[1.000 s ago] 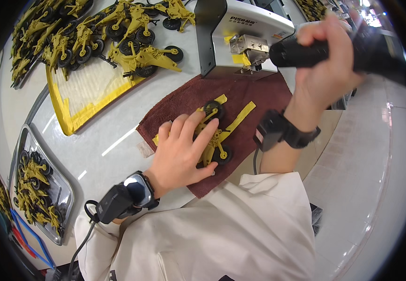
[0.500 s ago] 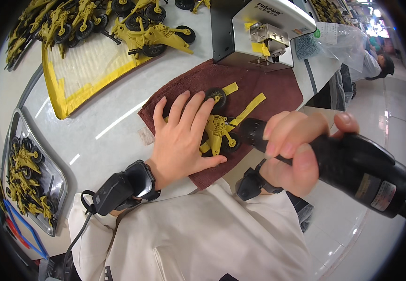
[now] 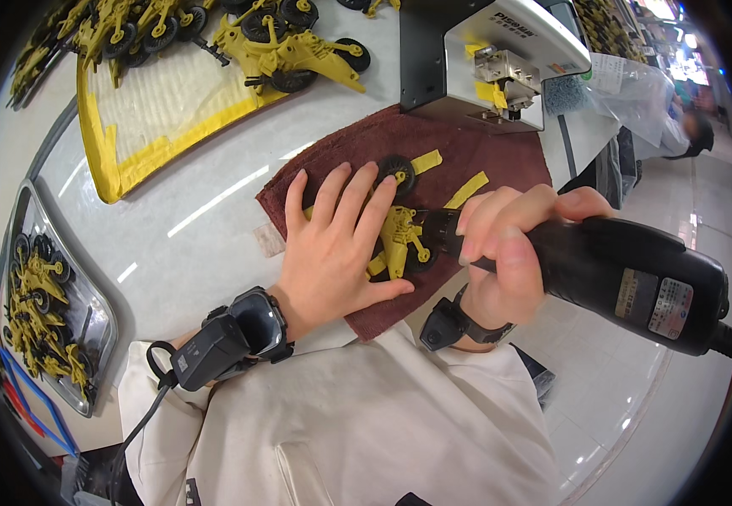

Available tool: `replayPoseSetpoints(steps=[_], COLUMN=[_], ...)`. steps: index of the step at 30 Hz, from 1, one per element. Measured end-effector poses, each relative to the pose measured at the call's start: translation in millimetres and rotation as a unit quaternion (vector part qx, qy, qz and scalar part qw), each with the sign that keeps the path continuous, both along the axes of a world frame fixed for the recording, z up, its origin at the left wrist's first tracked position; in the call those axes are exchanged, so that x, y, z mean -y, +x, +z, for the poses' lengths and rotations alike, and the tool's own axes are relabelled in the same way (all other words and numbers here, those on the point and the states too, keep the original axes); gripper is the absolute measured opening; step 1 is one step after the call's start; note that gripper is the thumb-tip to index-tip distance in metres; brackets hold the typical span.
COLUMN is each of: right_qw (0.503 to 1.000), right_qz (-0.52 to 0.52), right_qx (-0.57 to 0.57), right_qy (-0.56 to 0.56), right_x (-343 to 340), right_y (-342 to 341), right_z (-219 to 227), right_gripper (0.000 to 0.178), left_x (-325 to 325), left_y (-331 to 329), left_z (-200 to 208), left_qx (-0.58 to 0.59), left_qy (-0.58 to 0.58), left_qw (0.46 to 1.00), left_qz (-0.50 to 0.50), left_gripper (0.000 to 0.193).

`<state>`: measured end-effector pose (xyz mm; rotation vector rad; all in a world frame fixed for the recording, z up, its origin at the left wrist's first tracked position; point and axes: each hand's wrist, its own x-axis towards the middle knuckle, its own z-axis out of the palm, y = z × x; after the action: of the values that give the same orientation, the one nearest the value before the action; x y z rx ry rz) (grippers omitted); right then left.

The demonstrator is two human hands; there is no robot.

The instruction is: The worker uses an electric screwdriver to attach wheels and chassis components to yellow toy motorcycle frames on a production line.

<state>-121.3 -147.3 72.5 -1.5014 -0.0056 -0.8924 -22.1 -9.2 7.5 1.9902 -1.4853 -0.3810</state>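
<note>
A yellow plastic toy frame with black wheels (image 3: 401,236) lies on a dark red cloth (image 3: 501,156) at the table's front. My left hand (image 3: 332,249) lies flat on it, fingers spread, pressing it down. My right hand (image 3: 509,244) grips a black electric screwdriver (image 3: 627,282). The tool lies nearly level, its tip at the toy frame just right of my left fingers. The frame's left part is hidden under my palm.
A grey machine box (image 3: 475,59) stands behind the cloth. A yellow-edged white pad (image 3: 159,105) at the back left carries several assembled yellow frames (image 3: 286,51). A metal tray (image 3: 45,295) at the left holds more of them. Another person (image 3: 686,131) is at the far right.
My right hand has come down from beside the machine with the screwdriver and brought its tip to the toy frame. My left hand has stayed pressed on the frame.
</note>
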Motion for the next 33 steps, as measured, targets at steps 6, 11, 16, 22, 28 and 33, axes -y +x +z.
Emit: replayPoseSetpoints(steps=[6, 11, 16, 22, 28, 33], right_qw=[0.999, 0.990, 0.960, 0.954, 0.988, 0.992], right_qz=[0.035, 0.042, -0.240, -0.280, -0.124, 0.042], right_qx=[-0.002, 0.007, 0.059, 0.020, -0.009, 0.004], right_qy=[-0.037, -0.131, -0.129, -0.108, -0.096, -0.122], right_x=[6.2, 25.5, 57.9, 77.2, 17.1, -9.8], right_y=[1.6, -9.5, 29.2, 69.1, 14.8, 7.2], right_z=[-2.2, 24.0, 67.2, 54.6, 39.3, 24.4], right_gripper=[0.052, 0.061, 0.039, 0.037, 0.050, 0.059], left_x=[0.4, 2.0, 3.2, 5.0, 1.1, -2.4], left_y=[2.6, 6.8, 7.6, 11.6, 12.5, 12.1], left_z=[0.8, 0.8, 4.1, 3.8, 1.4, -0.9], left_qx=[0.019, 0.003, 0.007, 0.026, -0.008, -0.003], left_qy=[-0.006, 0.001, -0.030, -0.014, -0.017, -0.019], left_qw=[1.000, 1.000, 1.000, 0.999, 1.000, 1.000], left_qz=[-0.001, -0.021, -0.004, 0.015, 0.006, 0.022], left_gripper=[0.102, 0.102, 0.097, 0.104, 0.106, 0.104])
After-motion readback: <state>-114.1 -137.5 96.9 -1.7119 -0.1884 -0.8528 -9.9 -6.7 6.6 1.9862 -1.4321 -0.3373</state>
